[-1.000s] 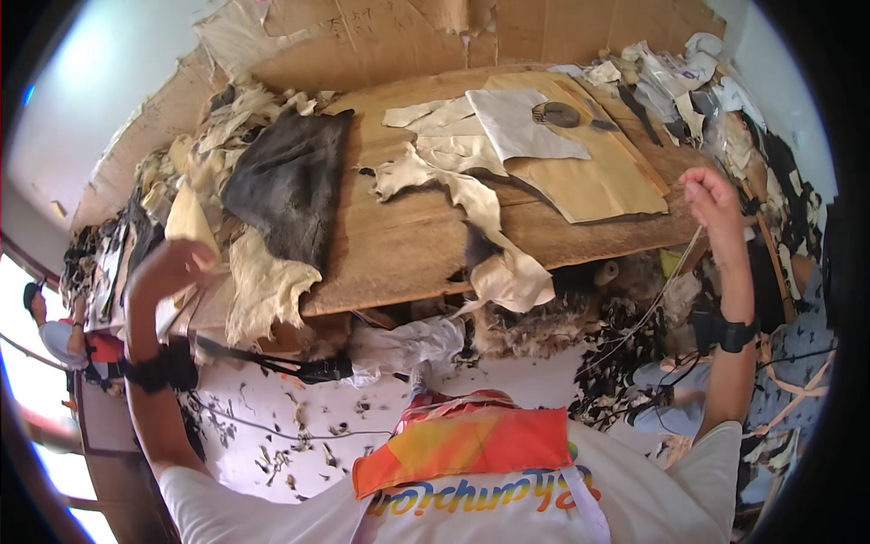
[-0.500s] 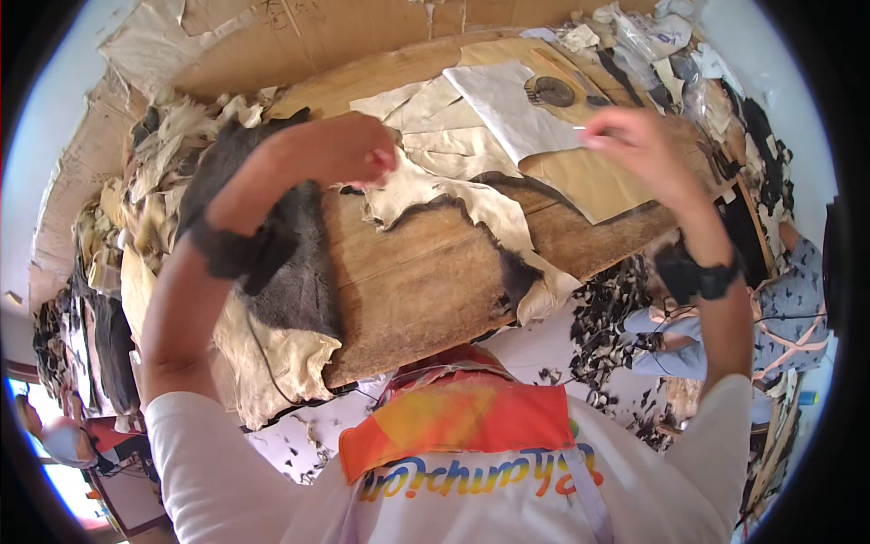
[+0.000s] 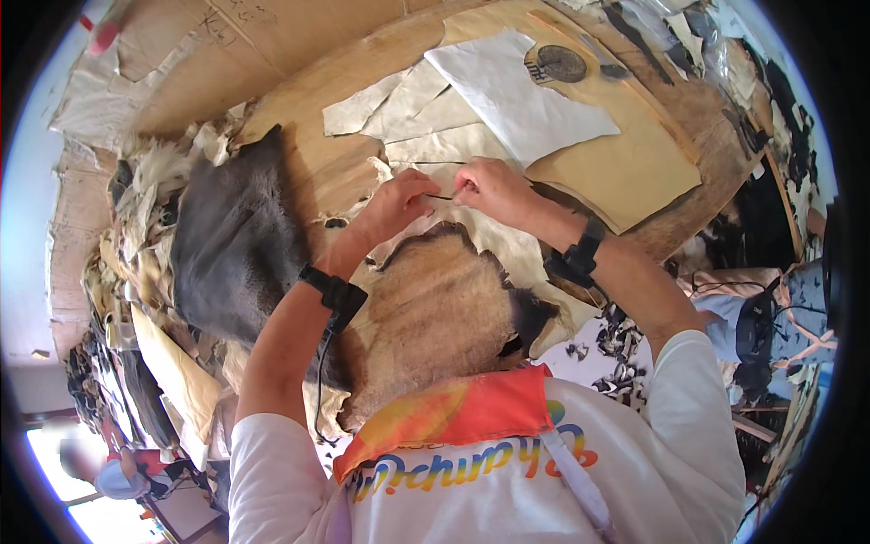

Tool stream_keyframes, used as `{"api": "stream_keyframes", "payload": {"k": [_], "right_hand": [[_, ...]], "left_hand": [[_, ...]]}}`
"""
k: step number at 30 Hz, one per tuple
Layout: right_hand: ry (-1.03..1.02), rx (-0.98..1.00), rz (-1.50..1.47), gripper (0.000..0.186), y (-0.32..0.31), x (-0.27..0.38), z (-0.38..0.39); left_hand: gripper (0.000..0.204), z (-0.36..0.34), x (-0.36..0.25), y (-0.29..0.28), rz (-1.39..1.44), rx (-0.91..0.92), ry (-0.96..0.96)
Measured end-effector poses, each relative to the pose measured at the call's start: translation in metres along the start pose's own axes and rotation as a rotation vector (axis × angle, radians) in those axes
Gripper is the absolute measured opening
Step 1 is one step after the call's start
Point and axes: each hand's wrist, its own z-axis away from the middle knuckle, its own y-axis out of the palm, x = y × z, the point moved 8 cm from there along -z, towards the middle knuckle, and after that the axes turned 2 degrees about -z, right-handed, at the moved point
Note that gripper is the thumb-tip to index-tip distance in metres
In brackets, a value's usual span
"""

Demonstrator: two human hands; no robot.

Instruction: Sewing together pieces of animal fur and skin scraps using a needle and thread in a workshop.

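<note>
My left hand (image 3: 399, 207) and my right hand (image 3: 497, 189) are close together over a cream-coloured hide (image 3: 507, 243) with ragged dark edges. The fingers of both are closed. A thin dark sliver (image 3: 440, 197) shows in the gap between them, at the fingertips of my left hand; its kind is too small to tell. My right thumb and fingers are pinched together, and what they hold is hidden. Pale hide pieces (image 3: 417, 113) lie flat just beyond my hands. A white sheet (image 3: 517, 95) overlaps them on the right.
A dark pelt (image 3: 236, 231) covers the left of the wooden board (image 3: 426, 308). Brown paper (image 3: 634, 168) lies under the white sheet. Piled scraps (image 3: 136, 245) line the left side, with dark trimmings (image 3: 621, 358) on the floor. Another person's clothed legs (image 3: 725, 313) are at the right.
My hands were wide apart, the right one over the white sheet with a small pale thing at its fingertips. Both have come together over the hide's middle. The view has shifted.
</note>
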Motion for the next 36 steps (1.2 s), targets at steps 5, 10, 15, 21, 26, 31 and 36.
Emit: {"api": "stream_keyframes", "payload": {"k": [5,10,15,21,26,31,36], "right_hand": [[-0.010,-0.021,0.017,0.017,0.014,-0.007,0.000],[-0.023,-0.059,0.069,0.018,0.019,-0.009,0.003],[-0.033,-0.061,0.054,0.017,0.021,-0.011,0.003],[-0.058,-0.039,0.092,0.019,0.020,-0.006,0.003],[-0.028,0.010,0.087,0.020,0.018,-0.002,-0.001],[0.007,0.022,0.083,0.022,0.020,-0.006,-0.002],[0.062,0.072,0.111,0.019,0.021,-0.008,-0.006]], "left_hand": [[0.031,-0.001,0.006,0.002,0.053,-0.062,-0.001],[0.023,-0.004,0.010,0.001,0.047,-0.077,0.007],[0.017,-0.005,0.007,0.002,0.004,-0.098,0.015],[0.018,-0.011,0.008,0.000,0.035,-0.070,-0.080],[0.018,-0.013,0.015,0.002,0.066,-0.060,-0.099],[0.018,-0.014,0.012,0.003,0.057,-0.059,-0.166],[0.016,-0.016,0.012,0.004,0.025,-0.054,-0.176]]}}
